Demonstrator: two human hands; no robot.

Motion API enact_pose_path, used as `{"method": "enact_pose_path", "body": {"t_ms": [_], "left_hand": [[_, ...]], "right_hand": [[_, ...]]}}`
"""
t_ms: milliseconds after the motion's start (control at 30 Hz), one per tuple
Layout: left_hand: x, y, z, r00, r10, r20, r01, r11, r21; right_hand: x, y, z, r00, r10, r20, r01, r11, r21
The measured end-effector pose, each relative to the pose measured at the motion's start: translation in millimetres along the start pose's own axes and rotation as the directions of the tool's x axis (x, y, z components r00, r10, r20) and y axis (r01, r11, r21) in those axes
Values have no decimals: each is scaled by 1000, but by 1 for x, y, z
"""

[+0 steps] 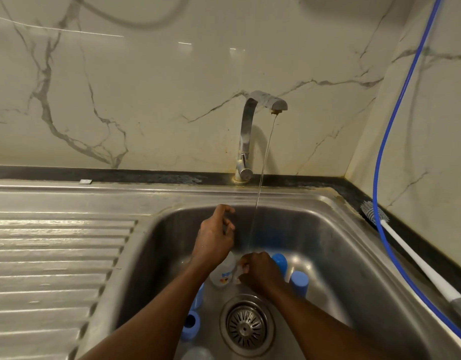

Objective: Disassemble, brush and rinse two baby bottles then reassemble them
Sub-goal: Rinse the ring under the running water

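Note:
My right hand (261, 272) is low in the sink (328, 229) and pinches a small clear silicone nipple (240, 274) just beside the stream of tap water (252, 229). My left hand (215, 236) hovers higher over the basin, left of the stream, its fingers loosely curled around nothing I can see. A clear baby bottle (222, 272) with a printed picture lies on the sink floor between my hands. Two blue caps (280, 262) (299, 281) stand behind my right wrist. A blue collar ring (190, 324) and another blue part (198, 294) lie under my left forearm. A second clear bottle (198, 354) shows at the bottom edge.
The chrome tap (246, 141) at the back runs a thin stream. The drain strainer (246, 326) sits at the basin's front. A bottle brush (374, 211) with a long white handle lies on the right counter beside a blue hose (385, 152). The ribbed draining board (55, 255) is on the left.

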State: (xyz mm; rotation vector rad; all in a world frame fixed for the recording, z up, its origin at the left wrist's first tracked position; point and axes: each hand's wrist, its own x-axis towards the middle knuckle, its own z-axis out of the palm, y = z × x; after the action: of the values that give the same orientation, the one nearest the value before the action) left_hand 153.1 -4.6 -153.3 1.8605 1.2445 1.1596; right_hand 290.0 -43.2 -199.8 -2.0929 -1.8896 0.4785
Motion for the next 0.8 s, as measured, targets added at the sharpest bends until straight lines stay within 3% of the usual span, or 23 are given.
{"method": "enact_pose_path", "body": {"t_ms": [233, 533, 700, 800], "left_hand": [[-1, 1, 1, 999, 20, 26, -20, 1000, 5], [0, 0, 0, 999, 24, 39, -24, 1000, 0], [0, 0, 2, 998, 8, 55, -6, 1000, -26], [-1, 7, 6, 997, 28, 70, -22, 996, -89]], "right_hand": [[7, 8, -2, 999, -32, -3, 32, 998, -54], [-2, 13, -6, 997, -73, 28, 78, 953, -293], [1, 6, -28, 992, -11, -129, 4, 998, -56], [4, -5, -50, 998, 20, -66, -5, 976, 218]]}}
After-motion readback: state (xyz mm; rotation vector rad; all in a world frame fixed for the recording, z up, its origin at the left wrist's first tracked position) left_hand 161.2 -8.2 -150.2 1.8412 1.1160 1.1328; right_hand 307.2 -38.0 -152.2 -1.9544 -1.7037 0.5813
